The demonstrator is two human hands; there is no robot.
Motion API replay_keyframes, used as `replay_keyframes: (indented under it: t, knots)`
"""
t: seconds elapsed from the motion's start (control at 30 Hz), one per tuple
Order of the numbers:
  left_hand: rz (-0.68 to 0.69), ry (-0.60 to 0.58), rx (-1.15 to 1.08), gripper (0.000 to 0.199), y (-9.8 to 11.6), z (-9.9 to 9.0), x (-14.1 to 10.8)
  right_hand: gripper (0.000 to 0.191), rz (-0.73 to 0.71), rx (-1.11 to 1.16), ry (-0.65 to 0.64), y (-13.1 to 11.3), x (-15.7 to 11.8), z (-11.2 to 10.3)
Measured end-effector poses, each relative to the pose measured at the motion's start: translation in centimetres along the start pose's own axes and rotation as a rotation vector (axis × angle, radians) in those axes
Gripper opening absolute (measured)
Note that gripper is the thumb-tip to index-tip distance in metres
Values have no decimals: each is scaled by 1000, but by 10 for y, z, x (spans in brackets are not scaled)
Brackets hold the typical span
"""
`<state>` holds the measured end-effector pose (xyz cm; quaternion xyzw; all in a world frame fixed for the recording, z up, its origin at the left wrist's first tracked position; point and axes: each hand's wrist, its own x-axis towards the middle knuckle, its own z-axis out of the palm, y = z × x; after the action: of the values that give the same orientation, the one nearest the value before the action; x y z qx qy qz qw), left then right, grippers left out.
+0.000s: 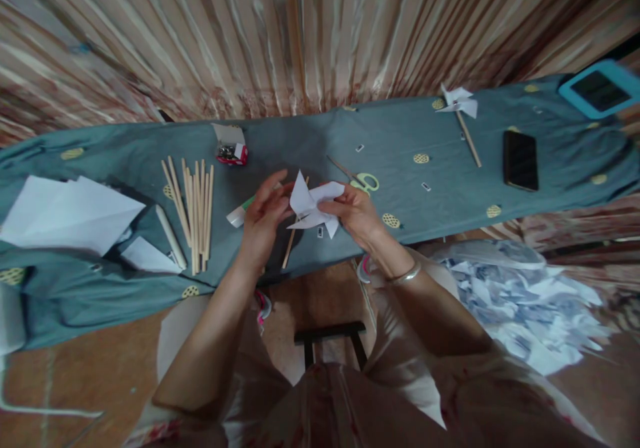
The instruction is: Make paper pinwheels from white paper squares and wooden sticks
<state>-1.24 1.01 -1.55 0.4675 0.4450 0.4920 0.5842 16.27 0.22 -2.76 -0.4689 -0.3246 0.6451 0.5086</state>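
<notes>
My right hand (356,213) pinches a white folded paper pinwheel (311,207) by one of its blades, thumb on top. At the pinwheel's left side, my left hand (265,211) has its fingers bent and apart, close to the paper; whether a fingertip touches it I cannot tell. Under the pinwheel, a thin wooden stick (289,249) lies on the cloth. Just left of my left hand is a white and green tube or packet (239,215), partly hidden by the hand. Scissors (367,181) with light green handles lie beyond my right hand.
On the green cloth (450,201) are several wooden sticks (197,215), white paper sheets (70,215), a white rod (171,238) and a red box (233,151). A finished-looking pinwheel on a stick (467,138), phone (520,160) and blue-framed device (600,89) lie right. Paper scraps (525,301) fill a bag below.
</notes>
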Motion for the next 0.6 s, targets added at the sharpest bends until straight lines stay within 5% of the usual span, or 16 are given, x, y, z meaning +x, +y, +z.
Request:
replay_keyframes:
  t: [0.13, 0.3, 0.6]
  knots:
    - [84, -79, 129, 26, 1, -9, -2, 35, 1, -10, -24, -5, -2, -3]
    - [134, -77, 187, 44, -1, -18, -2, 32, 0, -35, -1, -6, -4, -6]
    - [229, -212, 461, 12, -1, -20, 0, 44, 7, -63, -15, -3, -3, -12]
